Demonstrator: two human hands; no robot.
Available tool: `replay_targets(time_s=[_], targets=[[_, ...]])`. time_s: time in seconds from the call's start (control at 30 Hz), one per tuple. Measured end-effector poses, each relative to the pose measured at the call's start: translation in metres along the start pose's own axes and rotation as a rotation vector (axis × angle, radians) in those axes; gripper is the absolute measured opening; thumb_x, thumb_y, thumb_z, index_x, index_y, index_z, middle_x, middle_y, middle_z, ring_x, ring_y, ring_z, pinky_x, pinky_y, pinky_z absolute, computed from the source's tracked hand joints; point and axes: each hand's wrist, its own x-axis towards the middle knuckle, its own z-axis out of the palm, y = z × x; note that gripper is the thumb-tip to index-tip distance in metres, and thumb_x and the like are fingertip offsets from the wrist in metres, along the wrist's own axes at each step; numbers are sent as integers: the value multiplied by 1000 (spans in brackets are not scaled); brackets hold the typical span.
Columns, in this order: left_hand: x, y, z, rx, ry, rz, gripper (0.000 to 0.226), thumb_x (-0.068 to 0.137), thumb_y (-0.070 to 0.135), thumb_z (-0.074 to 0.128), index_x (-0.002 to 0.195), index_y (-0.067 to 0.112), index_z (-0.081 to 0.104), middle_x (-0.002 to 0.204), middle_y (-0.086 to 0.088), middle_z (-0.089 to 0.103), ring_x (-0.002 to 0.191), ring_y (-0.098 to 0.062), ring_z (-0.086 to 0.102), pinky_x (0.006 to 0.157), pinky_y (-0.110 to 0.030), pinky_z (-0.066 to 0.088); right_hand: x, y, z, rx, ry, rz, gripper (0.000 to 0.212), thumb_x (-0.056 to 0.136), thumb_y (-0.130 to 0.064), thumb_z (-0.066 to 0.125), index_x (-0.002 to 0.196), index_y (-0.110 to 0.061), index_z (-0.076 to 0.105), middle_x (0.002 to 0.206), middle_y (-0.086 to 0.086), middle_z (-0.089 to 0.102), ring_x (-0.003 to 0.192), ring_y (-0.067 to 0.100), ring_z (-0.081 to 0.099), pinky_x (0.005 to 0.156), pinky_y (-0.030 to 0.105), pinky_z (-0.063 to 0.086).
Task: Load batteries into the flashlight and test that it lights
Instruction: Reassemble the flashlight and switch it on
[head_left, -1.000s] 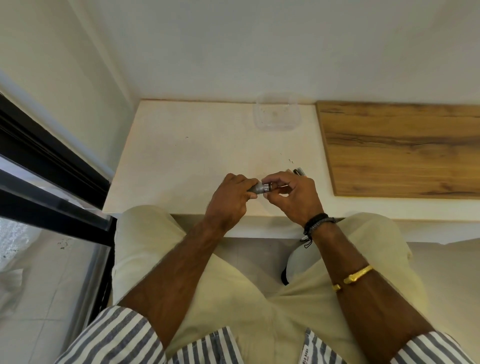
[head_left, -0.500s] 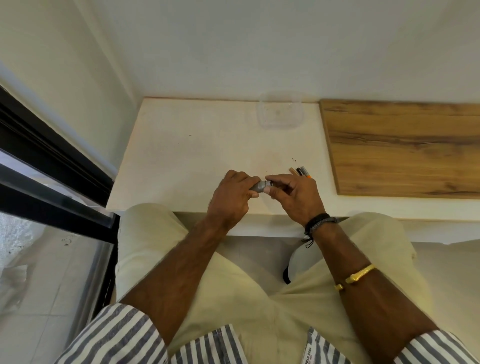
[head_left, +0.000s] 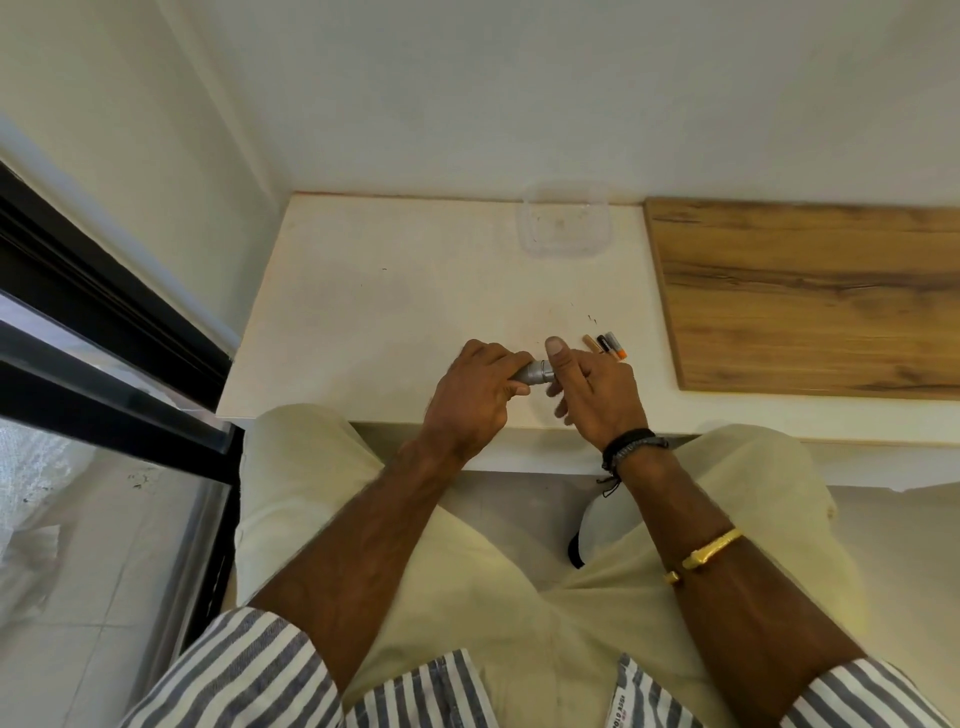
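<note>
Left hand (head_left: 470, 395) grips flashlight (head_left: 535, 371), right hand (head_left: 597, 395) holds its end; batteries (head_left: 608, 347) beside; clear tub (head_left: 525, 228) apart

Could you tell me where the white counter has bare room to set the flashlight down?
The counter is bare from its left edge to the left hand and clear container. Crowded: batteries by the right hand.

The flashlight (head_left: 535, 371) sits between the left hand (head_left: 470, 395) and the right hand (head_left: 597, 395), over the surface (head_left: 389, 312). Batteries (head_left: 605, 345) lie just beyond the right hand. A container (head_left: 565, 218) stands well beyond both hands, and a board (head_left: 810, 296) lies to the right.
</note>
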Motion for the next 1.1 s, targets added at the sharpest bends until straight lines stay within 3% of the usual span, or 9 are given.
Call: replay_targets(time_s=[0.07,0.13,0.3,0.47,0.67,0.73,0.87,1.0,1.1], targets=[[0,-1,0,-2,1,-34,28,99,20,54,125,15,61,112,-5,66,103,-20,47,82,-29,40,2,2,-4,185,-86,-40,33,95,-58,54,111,-32,65,103,0,75,71,6,74,63,21,61],[1,-3,-1,-5,0,-66,29,99,18,54,127,14,62,114,-6,66,105,-21,48,84,-30,41,5,6,-9,155,-147,-137,40,91,-42,71,129,-39,57,113,-15,67,85,-1,72,74,15,59],[1,-4,-1,11,-26,-79,31,99,17,53,129,14,60,118,-7,65,107,-22,48,88,-32,42,5,12,-9,144,-143,-217,31,92,-12,72,120,-25,69,101,-16,71,79,2,74,77,21,61],[1,-2,-2,14,-30,-41,29,99,17,54,127,15,61,115,-6,66,105,-21,48,87,-32,41,3,8,-9,94,-88,-168,22,100,-31,62,107,-12,72,77,-3,72,59,6,71,58,23,61],[-1,0,0,24,-43,-11,28,98,17,56,125,13,62,115,-7,67,104,-23,49,86,-31,40,2,1,-5,-249,-10,-57,62,100,-61,39,74,-12,67,62,5,67,61,26,66,67,44,58],[-1,0,0,20,-35,-18,28,98,17,56,125,13,62,113,-7,67,103,-22,49,84,-31,40,1,0,-6,-200,-12,-31,60,98,-65,38,79,-16,67,67,2,70,62,21,68,68,43,59],[1,-4,0,14,-21,-76,30,99,19,54,127,16,61,116,-5,66,106,-20,48,84,-28,40,2,3,-12,64,-117,-111,38,93,-44,69,128,-32,59,113,-9,68,86,4,71,74,23,61],[1,-6,1,15,-32,-108,31,99,21,54,129,15,60,118,-5,65,107,-20,47,84,-27,37,2,5,-14,62,-111,-219,37,88,-10,75,122,-25,69,106,-18,68,82,6,73,79,28,62],[1,-6,2,23,-27,-99,31,99,22,53,129,16,60,115,-4,65,106,-19,47,84,-28,39,1,4,-13,63,-77,-184,26,93,-15,72,119,-20,71,94,-16,70,71,5,72,75,28,63]])
